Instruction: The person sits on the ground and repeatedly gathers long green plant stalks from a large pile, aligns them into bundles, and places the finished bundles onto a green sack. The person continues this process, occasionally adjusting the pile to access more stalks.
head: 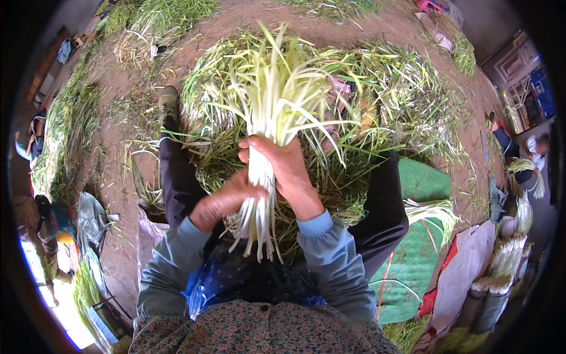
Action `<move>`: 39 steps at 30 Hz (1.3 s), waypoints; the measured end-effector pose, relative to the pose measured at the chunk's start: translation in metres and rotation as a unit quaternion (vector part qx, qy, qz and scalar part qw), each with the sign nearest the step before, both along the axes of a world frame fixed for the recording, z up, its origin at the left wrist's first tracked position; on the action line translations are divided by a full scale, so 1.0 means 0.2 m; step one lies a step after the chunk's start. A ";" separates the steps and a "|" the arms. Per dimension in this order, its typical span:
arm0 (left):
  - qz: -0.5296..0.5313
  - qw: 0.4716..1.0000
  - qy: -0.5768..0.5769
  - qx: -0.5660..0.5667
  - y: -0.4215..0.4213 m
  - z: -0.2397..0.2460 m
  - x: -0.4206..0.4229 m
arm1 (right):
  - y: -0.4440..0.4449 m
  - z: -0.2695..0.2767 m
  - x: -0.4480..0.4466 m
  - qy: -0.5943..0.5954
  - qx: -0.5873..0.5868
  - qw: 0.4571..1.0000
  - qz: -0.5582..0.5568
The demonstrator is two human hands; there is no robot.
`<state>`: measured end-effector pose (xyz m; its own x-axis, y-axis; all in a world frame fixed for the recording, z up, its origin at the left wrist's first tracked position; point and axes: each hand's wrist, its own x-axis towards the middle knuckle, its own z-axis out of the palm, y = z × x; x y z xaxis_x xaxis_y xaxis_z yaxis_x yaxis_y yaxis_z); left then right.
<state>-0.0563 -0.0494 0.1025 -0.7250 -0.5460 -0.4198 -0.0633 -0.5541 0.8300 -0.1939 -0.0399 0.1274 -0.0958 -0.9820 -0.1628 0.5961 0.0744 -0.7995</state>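
A bunch of pale leafy stalks, like blanched chives (pixel 261 170), stands between my hands, yellow-green leaves fanned away from me and white stem ends towards me. My right hand (pixel 289 170) grips its middle, thumb across the stems. Lower down, my left hand (pixel 227 199) lies against the left side of the stems, slightly blurred; its fingers are partly hidden, so its hold is unclear. Beyond the bunch and between my legs spreads a heap of loose green leaves and stalks (pixel 398 88).
At right, a small bundle of stalks (pixel 431 212) lies on a green woven sack (pixel 404 270). Upright bundles (pixel 506 261) stand farther right, near another person (pixel 535 150) holding stalks. A long pile of greens (pixel 70 137) lies left, above a grey plastic bag (pixel 91 219).
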 end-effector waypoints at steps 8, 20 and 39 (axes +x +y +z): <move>0.060 0.982 0.098 0.151 0.12 -0.21 0.05 | 0.01 -0.30 -0.07 0.263 0.061 0.962 0.048; 0.092 0.988 0.065 0.102 0.14 -0.23 0.05 | 0.31 -0.25 -0.01 0.536 -0.081 0.840 -0.015; 0.151 0.959 0.162 0.175 0.14 -0.30 0.13 | 0.69 -0.15 -0.16 0.422 0.003 0.906 0.030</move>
<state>-0.0312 -0.0205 0.0431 -0.6800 -0.6177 -0.3950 0.3732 -0.7554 0.5386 -0.2268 0.0982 0.0983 -0.1348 -0.9889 -0.0628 -0.2320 0.0931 -0.9683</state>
